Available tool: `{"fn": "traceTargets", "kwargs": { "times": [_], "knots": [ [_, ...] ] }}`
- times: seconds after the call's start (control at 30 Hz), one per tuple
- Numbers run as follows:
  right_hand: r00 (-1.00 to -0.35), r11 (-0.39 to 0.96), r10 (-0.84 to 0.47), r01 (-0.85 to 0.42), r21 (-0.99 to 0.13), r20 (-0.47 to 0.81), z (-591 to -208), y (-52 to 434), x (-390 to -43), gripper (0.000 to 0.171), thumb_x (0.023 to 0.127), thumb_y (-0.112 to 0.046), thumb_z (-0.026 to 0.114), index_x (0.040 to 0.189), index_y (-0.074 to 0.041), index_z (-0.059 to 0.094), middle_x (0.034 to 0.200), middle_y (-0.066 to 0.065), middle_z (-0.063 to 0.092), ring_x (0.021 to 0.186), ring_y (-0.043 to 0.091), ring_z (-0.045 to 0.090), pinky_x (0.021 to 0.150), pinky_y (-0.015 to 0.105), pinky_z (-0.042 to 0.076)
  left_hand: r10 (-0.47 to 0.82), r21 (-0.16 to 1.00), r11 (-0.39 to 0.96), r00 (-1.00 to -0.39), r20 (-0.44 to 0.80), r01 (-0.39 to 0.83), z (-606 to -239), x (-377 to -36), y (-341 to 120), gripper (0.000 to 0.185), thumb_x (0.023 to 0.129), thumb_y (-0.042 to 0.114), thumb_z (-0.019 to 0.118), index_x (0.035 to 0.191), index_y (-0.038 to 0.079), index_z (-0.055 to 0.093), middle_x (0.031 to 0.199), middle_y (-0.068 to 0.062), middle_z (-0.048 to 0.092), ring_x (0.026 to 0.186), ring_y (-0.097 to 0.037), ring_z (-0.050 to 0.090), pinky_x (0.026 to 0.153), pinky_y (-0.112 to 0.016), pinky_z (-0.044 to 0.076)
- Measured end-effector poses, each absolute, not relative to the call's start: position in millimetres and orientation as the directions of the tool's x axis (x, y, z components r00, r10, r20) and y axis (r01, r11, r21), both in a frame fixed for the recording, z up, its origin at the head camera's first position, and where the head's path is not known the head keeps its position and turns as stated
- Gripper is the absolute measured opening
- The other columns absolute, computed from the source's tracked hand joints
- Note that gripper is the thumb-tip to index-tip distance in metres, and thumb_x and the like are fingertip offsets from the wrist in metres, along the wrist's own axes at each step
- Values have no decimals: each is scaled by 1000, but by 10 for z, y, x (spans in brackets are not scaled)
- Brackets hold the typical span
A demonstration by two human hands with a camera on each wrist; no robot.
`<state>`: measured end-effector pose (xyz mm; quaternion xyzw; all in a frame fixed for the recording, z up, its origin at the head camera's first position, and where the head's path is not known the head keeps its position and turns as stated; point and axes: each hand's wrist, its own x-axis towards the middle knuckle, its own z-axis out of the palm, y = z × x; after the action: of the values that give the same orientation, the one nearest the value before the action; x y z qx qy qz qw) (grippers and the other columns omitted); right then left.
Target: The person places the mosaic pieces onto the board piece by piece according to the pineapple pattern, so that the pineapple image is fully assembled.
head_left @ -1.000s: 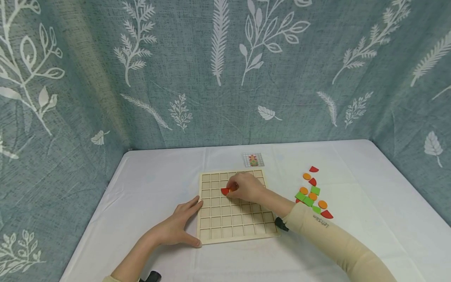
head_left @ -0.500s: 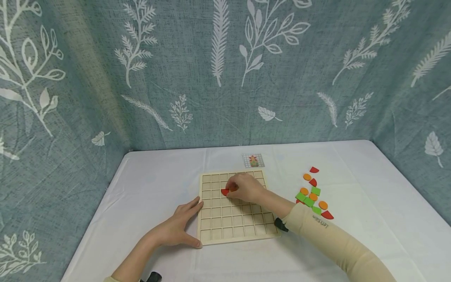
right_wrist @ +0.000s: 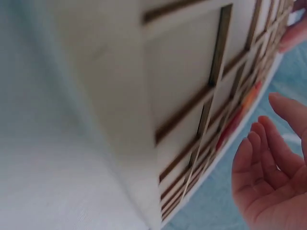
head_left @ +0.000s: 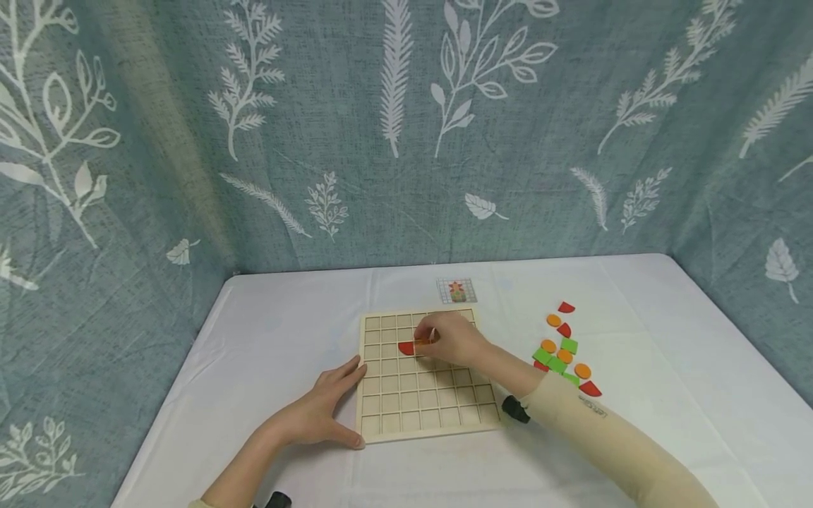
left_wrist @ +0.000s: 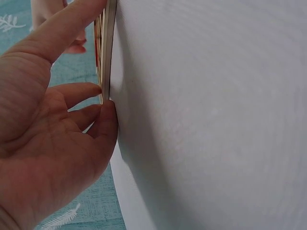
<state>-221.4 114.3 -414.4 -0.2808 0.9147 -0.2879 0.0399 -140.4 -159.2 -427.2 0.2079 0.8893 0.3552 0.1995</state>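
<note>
A wooden grid board [head_left: 419, 420] lies on the table, its cells mostly bare. The left hand [head_left: 319, 409] is spread along the board's left side, fingertips and thumb touching the edge; the left wrist view has its fingers at the board's side [left_wrist: 110, 52]. Over the upper middle of the grid is the right hand [head_left: 452, 339], thumb and fingers apart in the right wrist view. Beside its fingertips lie a red quarter-round piece [head_left: 406, 348] and, partly hidden by the fingers, an orange piece [head_left: 422, 343]. The same red piece [right_wrist: 229, 128] shows on the grid there.
Right of the board is a loose group of pieces: green squares [head_left: 557, 365], orange discs [head_left: 582, 370] and red quarter-rounds [head_left: 591, 389]. Behind the board lies a small gridded picture card [head_left: 456, 291]. A patterned blue-green curtain [head_left: 406, 176] borders the white table [head_left: 286, 310].
My right hand has drawn slightly to the right, showing more of the red piece on the grid. My left hand stays at the board's edge.
</note>
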Motion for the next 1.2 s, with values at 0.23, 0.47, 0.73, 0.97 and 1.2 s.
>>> {"fn": "traceTargets", "kwargs": {
  "times": [0.23, 0.47, 0.73, 0.97, 1.2],
  "knots": [
    [-896, 677, -431, -400, -617, 109, -4105, 1631, -2196, 18, 87, -19, 74, 101, -8, 72, 87, -3, 65, 73, 11, 56, 61, 27, 47, 507, 715, 661, -839, -199, 230, -4282, -1395, -1583, 113, 63, 35, 91, 152, 1, 30, 162, -15, 13, 144, -38, 12, 110, -62, 21],
    [-965, 755, -247, -252, -606, 93, -4098, 2331, -2147, 20, 88, -21, 73, 103, -7, 73, 91, 2, 68, 82, 18, 62, 67, 32, 49, 517, 719, 651, -835, -186, 243, -4294, -1399, -1593, 113, 64, 36, 90, 151, -1, 29, 161, -16, 13, 144, -39, 12, 110, -61, 20],
    [-998, 817, -55, -39, -575, -11, -4125, 3070, -2039, 28, 91, -21, 69, 110, -1, 68, 98, 11, 67, 91, 29, 61, 72, 36, 52, 525, 723, 646, -831, -186, 246, -4301, -1397, -1596, 113, 64, 37, 90, 152, 0, 29, 162, -15, 12, 144, -39, 12, 110, -62, 20],
    [-993, 822, -29, 41, -568, -114, -4155, 3298, -1984, 36, 90, -23, 69, 117, 1, 65, 101, 14, 63, 97, 33, 58, 78, 41, 52, 530, 730, 637, -828, -182, 247, -4280, -1378, -1605, 112, 65, 37, 89, 152, 0, 29, 161, -16, 12, 144, -39, 12, 110, -62, 19],
    [-984, 826, -78, 27, -563, -160, -4135, 3356, -2026, 34, 90, -22, 69, 117, -2, 66, 101, 12, 63, 98, 34, 59, 77, 41, 52, 519, 728, 645, -832, -194, 233, -4258, -1387, -1589, 112, 64, 36, 90, 152, 0, 29, 162, -15, 13, 144, -38, 12, 110, -62, 19]
  ]
}}
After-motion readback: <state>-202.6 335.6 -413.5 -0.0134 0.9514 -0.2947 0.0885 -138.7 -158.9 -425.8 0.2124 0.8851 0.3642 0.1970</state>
